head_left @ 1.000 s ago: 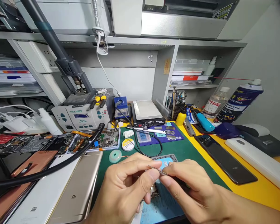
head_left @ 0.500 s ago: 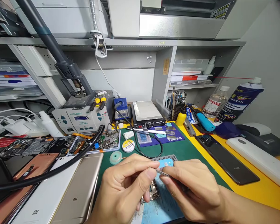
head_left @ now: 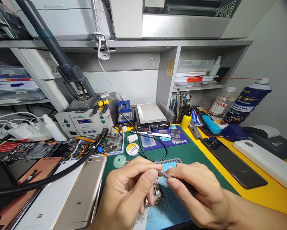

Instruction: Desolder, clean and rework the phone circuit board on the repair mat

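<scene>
Tool [head_left: 164, 174] (slim, metal) | right fingers [head_left: 181, 171] grip it | left fingers [head_left: 147, 182] pinch its end | circuit board [head_left: 158, 193] below

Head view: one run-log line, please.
left hand: pinching thin metal tool | right hand: holding it | circuit board: on blue mat

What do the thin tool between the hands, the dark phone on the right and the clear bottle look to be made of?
Thin tool: probably metal, grey with a dull sheen. 
Dark phone: perhaps glass-backed, given its glossy black surface and soft reflections; plastic is possible. 
Clear bottle: smooth and see-through, so plastic or glass; I can't tell which.
</scene>
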